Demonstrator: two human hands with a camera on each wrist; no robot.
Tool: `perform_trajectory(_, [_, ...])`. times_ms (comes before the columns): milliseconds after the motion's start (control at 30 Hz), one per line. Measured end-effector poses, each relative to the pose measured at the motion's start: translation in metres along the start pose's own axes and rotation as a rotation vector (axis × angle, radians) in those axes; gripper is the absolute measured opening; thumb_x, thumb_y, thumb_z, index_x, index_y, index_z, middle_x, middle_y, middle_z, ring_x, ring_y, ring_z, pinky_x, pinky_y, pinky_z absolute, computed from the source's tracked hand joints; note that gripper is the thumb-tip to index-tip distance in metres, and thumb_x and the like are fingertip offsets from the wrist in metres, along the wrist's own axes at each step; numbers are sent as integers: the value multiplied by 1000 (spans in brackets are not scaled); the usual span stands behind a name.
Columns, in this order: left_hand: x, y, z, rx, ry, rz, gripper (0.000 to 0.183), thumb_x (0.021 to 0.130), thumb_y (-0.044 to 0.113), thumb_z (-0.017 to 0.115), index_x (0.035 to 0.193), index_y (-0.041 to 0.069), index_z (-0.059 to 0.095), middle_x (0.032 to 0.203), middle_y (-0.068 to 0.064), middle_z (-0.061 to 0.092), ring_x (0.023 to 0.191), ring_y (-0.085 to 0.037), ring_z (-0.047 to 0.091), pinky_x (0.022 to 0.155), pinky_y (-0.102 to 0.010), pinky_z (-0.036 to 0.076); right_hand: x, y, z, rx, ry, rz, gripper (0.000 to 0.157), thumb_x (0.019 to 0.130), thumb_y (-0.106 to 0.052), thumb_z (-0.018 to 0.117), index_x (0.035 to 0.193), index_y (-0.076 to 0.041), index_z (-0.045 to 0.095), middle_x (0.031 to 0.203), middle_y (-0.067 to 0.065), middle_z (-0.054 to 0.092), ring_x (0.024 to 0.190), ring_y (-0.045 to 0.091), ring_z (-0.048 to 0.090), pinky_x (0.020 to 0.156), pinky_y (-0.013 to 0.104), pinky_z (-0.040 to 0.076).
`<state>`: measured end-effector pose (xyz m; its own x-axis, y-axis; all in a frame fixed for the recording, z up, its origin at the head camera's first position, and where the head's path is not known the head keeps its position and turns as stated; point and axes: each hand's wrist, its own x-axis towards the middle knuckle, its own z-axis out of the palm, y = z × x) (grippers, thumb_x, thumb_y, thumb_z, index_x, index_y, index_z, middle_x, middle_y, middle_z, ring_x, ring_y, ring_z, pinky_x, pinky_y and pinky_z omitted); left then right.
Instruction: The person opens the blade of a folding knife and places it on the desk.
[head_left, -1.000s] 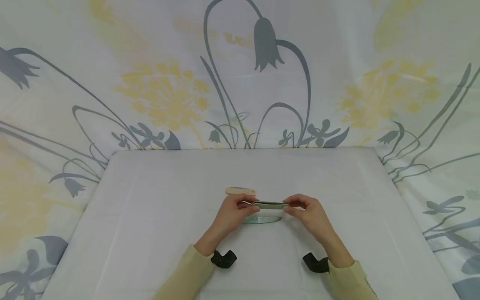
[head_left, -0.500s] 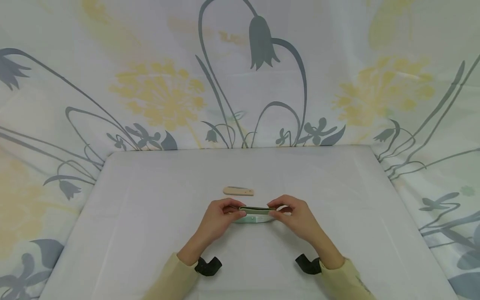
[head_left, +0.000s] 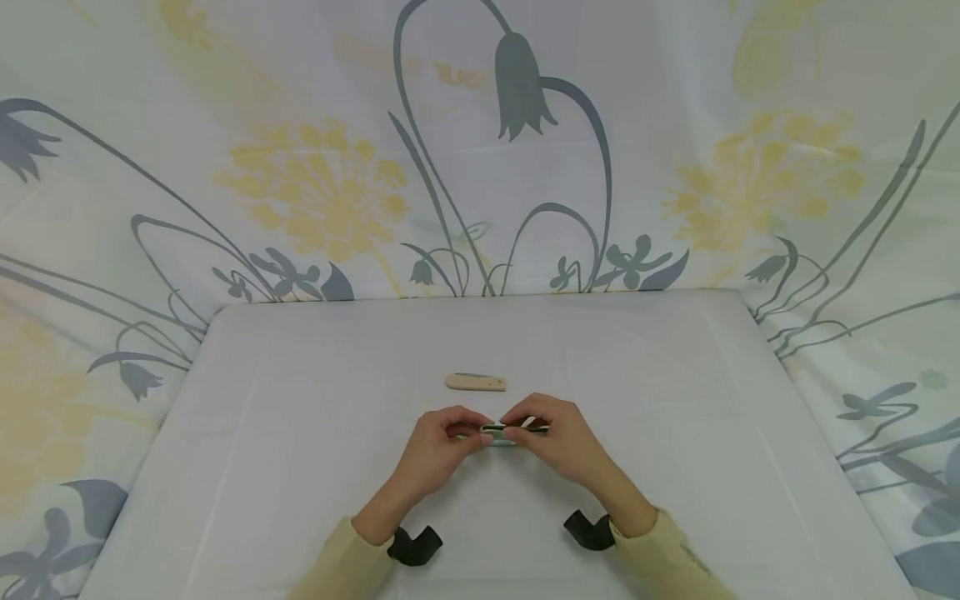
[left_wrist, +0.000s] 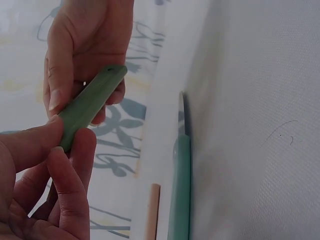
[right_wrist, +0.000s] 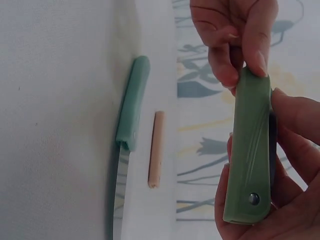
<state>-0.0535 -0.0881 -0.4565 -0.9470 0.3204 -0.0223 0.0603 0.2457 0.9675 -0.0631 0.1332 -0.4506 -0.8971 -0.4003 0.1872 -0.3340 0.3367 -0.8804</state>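
Note:
A green folding knife [right_wrist: 247,145] is held up between both hands, its handle lengthwise and a dark edge, apparently the folded blade, showing along one side. My left hand [head_left: 441,443] pinches one end between thumb and fingertips. My right hand [head_left: 557,435] grips the other part, its thumb [right_wrist: 295,112] along the blade side and its fingers behind the handle. Just below, on the table, lies a teal knife [left_wrist: 181,185] with its blade out; in the head view the hands partly cover it. A beige folding knife [head_left: 476,382], folded, rests beyond the hands.
White cloth covers the table [head_left: 315,375], and a flower-patterned curtain [head_left: 322,183] rises behind and at both sides. Black wrist mounts [head_left: 415,547] stick out from the sleeves over the table's near part.
Both hands brought the green knife nearer and slightly left, over the teal knife. The right hand slid left along it, closer to the left hand. The beige knife came fully into sight.

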Motion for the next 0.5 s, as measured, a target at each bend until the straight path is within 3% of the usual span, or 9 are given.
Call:
perform_trajectory(133, [-1,-1,0,-14,-3,21,17,89,14,76,105,9,74,94,-2,74,80,-16,70,64,-25,48,2,-2,6,-34,19,26,10,86,0,76,94,-6,75,90,3,70,81,14,64,72,34,55])
perform_trajectory(267, [-2,-2,0,-8,7,25,17,89,13,77,104,6,74,95,-5,74,80,-17,70,64,-25,48,2,-1,10,-28,61,34,8,84,-5,79,89,-10,76,87,-2,69,78,12,63,69,30,54])
perform_trajectory(500, [-1,-2,-1,11,21,19,17,89,15,77,104,9,74,94,-2,73,81,-15,69,66,-26,50,2,-3,13,-24,150,-59,4,85,-13,79,86,-13,75,85,-8,69,76,11,61,69,30,51])
